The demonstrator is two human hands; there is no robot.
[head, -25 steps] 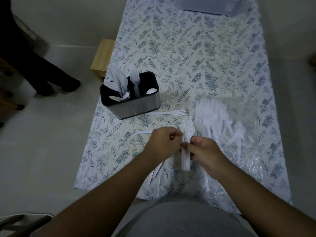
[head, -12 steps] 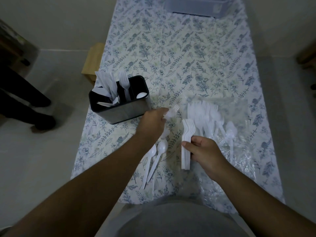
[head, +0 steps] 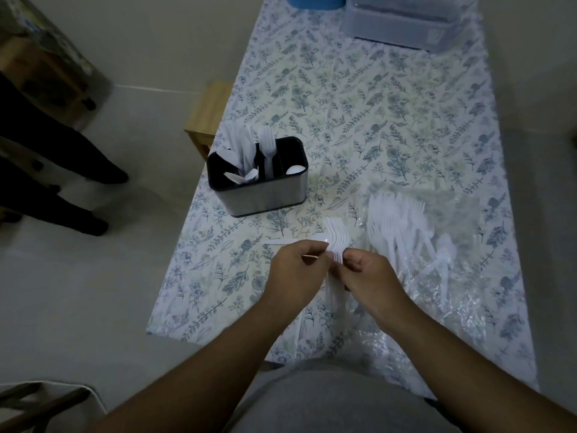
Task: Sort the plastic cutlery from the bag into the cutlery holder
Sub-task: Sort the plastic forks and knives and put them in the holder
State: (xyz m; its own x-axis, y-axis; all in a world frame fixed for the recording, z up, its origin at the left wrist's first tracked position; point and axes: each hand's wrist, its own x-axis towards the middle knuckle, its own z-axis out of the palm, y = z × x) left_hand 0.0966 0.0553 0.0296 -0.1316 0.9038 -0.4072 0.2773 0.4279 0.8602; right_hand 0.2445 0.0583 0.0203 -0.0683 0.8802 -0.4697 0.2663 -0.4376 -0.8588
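Two hands meeting over floral tablecloth [head: 359,98], near edge of table. Right hand [head: 370,273] curled round stack of white plastic forks [head: 336,245], tines fanned up and away, handles running down between the hands. Left hand [head: 296,268] curled too, fingertips pinching at left side of same stack; exact finger contact hidden behind knuckles. One loose white utensil [head: 282,242] flat on cloth just beyond left hand, only handle end showing, type unclear.

Cutlery holder [head: 259,182], black inside with brushed metal wall, upright near left table edge, well apart from the hands. Three compartments: left one packed with white knives [head: 237,151], middle with upright forks [head: 267,143], right with a spoon bowl [head: 295,170] just peeking at rim.

Clear plastic bag [head: 437,276] spread flat to right of hands, crinkled, reaching to near table edge. Heap of white forks and spoons [head: 402,226] lying inside or on it, tines pointing away; cannot tell which.

Clear lidded plastic container [head: 402,23] at far end of table, blue object [head: 315,0] beside it, cut off by frame. Wooden stool [head: 209,114] on floor left of table. Dark trouser legs and shoes of another person [head: 53,170] at far left.
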